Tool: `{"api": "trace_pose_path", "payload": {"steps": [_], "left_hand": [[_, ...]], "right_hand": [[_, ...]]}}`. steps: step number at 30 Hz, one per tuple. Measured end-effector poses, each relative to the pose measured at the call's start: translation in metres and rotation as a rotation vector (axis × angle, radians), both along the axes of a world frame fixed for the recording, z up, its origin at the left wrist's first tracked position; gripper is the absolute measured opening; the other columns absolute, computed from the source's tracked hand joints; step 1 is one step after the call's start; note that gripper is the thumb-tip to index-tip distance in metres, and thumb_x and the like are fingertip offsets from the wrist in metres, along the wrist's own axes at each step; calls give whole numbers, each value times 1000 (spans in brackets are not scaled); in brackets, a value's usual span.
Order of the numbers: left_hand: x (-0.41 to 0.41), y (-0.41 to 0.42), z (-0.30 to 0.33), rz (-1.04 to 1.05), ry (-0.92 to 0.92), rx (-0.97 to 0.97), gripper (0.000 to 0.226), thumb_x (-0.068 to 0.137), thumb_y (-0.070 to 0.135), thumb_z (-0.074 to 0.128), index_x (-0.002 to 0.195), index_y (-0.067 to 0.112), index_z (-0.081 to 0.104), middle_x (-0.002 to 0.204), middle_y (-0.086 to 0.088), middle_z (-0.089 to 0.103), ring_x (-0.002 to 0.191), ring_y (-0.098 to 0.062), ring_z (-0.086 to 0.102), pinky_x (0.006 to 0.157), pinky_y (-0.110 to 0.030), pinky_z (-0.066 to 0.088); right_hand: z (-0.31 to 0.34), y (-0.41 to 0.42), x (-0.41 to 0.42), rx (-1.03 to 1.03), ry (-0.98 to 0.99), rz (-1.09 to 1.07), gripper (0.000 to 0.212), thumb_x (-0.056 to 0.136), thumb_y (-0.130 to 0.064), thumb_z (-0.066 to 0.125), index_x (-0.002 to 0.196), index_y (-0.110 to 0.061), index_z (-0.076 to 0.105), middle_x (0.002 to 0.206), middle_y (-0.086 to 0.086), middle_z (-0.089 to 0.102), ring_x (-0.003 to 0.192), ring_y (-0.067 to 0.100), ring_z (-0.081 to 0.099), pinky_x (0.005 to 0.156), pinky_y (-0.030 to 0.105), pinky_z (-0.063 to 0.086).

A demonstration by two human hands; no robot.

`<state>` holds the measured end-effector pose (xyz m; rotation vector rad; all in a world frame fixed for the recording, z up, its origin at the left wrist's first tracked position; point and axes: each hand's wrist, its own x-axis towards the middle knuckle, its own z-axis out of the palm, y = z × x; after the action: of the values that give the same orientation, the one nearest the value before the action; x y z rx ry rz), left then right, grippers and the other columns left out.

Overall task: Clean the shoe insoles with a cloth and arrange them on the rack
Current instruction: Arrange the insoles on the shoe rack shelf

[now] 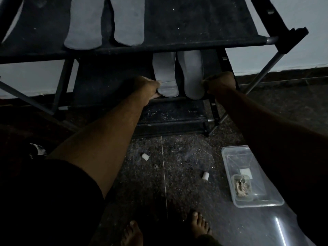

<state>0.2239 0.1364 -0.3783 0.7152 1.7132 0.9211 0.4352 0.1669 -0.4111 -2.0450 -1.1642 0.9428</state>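
Note:
Two pale grey insoles lie side by side on the second shelf of a black shoe rack (177, 47). My left hand (147, 87) pinches the heel end of the left insole (166, 75) at its left edge. My right hand (220, 82) is curled beside the right edge of the right insole (192, 73); whether it grips the insole is hidden in the dark. Two more grey insoles (85, 23) (127, 20) lie on the top shelf. No cloth is visible.
A clear plastic box (252, 176) holding a small container stands on the dark speckled floor at the right. Two small white lumps (145, 156) (205, 175) lie on the floor. My bare feet (198, 224) are at the bottom. The rack's metal leg (266, 68) slants at right.

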Motion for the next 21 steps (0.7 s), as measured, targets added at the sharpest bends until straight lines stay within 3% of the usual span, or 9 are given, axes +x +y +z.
{"api": "trace_pose_path", "payload": {"steps": [4, 9, 13, 15, 17, 21], "left_hand": [[-1, 0, 0, -22, 5, -13, 24, 92, 5, 62, 113, -3, 55, 115, -20, 64, 92, -22, 65, 49, -18, 54], [-2, 2, -2, -8, 15, -27, 18, 91, 5, 63, 106, 0, 56, 113, -20, 64, 96, -24, 67, 53, -20, 55], [-3, 3, -5, 13, 8, -12, 17, 90, 10, 66, 85, 6, 50, 111, -19, 64, 91, -22, 66, 59, -24, 55], [-4, 2, -3, 21, -3, -10, 19, 90, 17, 67, 94, 5, 52, 110, -16, 64, 87, -19, 66, 57, -22, 55], [-8, -2, 5, 10, 10, -33, 35, 91, 23, 67, 114, 1, 53, 107, -15, 65, 85, -19, 66, 55, -23, 55], [-24, -22, 31, 1, 22, -50, 41, 91, 23, 67, 121, 2, 48, 102, -21, 64, 90, -27, 68, 62, -26, 57]], "right_hand": [[-1, -1, 2, 23, 26, 12, 25, 72, -36, 82, 86, -17, 76, 86, 9, 71, 74, 21, 66, 61, 24, 50], [-4, -3, 1, 46, 13, -12, 21, 73, -39, 82, 79, -20, 74, 88, 7, 73, 81, 22, 70, 72, 30, 57], [-2, -8, -1, 64, 26, -7, 23, 74, -39, 81, 80, -18, 73, 90, 9, 74, 82, 24, 71, 75, 35, 59], [1, -13, -2, 78, 29, -12, 28, 77, -39, 79, 89, -14, 75, 90, 10, 74, 83, 23, 70, 77, 36, 59], [6, -21, -3, 71, 29, -27, 30, 78, -39, 78, 90, -13, 75, 88, 10, 73, 82, 24, 70, 73, 35, 59], [31, -40, -7, 90, 11, 7, 23, 83, -35, 74, 84, -11, 74, 76, 4, 69, 70, 16, 66, 51, 17, 47]]}}
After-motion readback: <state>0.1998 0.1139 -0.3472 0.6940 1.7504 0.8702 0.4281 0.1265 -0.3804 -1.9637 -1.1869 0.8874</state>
